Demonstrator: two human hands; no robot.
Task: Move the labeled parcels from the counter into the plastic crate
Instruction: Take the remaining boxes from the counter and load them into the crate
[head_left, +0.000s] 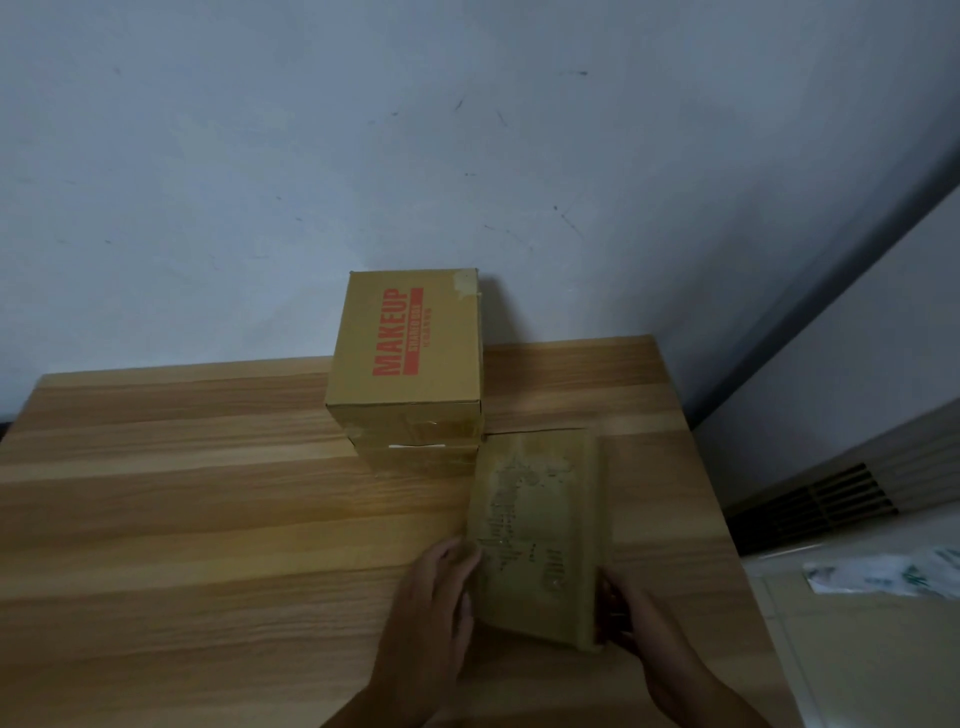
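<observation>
My left hand (441, 597) & right hand (631, 618) clamp the flat parcel (535, 535) by its near side edges, so it lifts level off the counter (208, 519). MAKEUP box (410, 348) sits beyond my fingers, touching its far corner. Crate not in view.

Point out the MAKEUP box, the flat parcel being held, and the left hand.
MAKEUP box (410, 338): head view, on its top face beside the red lettering.
flat parcel (535, 530): head view, middle of its marked top face.
left hand (436, 597): head view, back of the hand at the parcel's left edge.
</observation>
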